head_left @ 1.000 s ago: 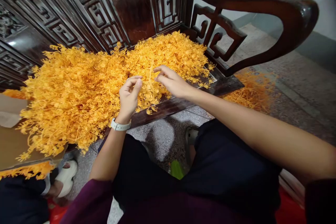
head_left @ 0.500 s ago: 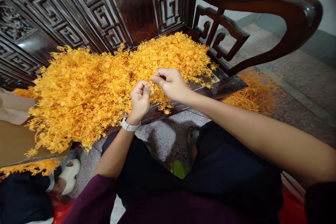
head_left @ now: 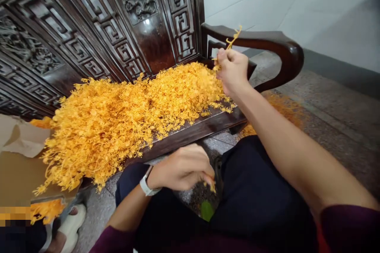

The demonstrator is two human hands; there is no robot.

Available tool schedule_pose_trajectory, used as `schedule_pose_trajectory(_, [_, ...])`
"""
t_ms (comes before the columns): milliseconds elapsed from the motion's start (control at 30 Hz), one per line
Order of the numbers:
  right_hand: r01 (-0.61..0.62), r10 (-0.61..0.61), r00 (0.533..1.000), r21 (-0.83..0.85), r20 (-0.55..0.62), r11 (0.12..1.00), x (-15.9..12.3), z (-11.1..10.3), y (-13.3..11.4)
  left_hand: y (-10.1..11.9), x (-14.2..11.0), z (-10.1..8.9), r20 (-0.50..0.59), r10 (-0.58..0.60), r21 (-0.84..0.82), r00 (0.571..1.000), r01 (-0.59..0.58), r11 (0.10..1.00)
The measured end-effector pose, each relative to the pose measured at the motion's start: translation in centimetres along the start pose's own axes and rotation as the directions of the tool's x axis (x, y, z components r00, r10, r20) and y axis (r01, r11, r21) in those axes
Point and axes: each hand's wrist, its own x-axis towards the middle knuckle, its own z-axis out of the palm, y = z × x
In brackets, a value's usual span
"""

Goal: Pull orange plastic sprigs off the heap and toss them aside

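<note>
A thin yellow plastic flower sprig (head_left: 234, 38) sticks up from my right hand (head_left: 234, 70), whose fingers pinch it above the right end of the heap. My left hand (head_left: 184, 169) hangs over my lap in front of the bench, its fingers closed on a small yellow plastic piece (head_left: 213, 186) that pokes out below them. Most of that piece is hidden. Along the dark wooden bench (head_left: 190, 131) lies a broad heap of yellow plastic flower sprigs (head_left: 118, 114).
A carved armrest (head_left: 285, 43) rises at the bench's right end. More orange-yellow strands (head_left: 285, 108) lie on the floor beyond it. At left stand a cardboard box (head_left: 18, 170) and another person's foot in a pale shoe (head_left: 71, 225). A green object (head_left: 207, 210) is between my legs.
My hands, together over the heap before, have parted. The right rose up and right with a sprig; the left dropped towards my lap with a small piece. My view has tilted upward.
</note>
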Motion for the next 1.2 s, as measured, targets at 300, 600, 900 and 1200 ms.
schedule_pose_trajectory(300, [-0.240,0.225,0.966,0.121,0.126,0.963,-3.2,-2.5,-1.8,-9.3,6.3,-9.4,-0.722,-0.396,-0.227,0.567,0.346,0.910])
schedule_pose_trajectory(600, [-0.398,0.309,0.874,0.186,0.375,0.899,-5.5,-2.6,-1.8,-10.9,4.6,-2.0,-0.697,-0.312,-0.056,0.646,0.385,0.921])
schedule_pose_trajectory(900, [-0.374,0.254,0.859,0.207,0.445,0.904,-8.1,-0.8,-3.8,-9.8,3.6,-1.5,-0.556,-0.341,-0.110,0.758,0.340,0.934])
schedule_pose_trajectory(1200, [-0.219,0.198,0.925,0.029,0.324,0.975,-6.7,-2.1,-3.1,-11.1,1.8,-2.7,-0.664,-0.391,-0.235,0.637,0.318,0.919])
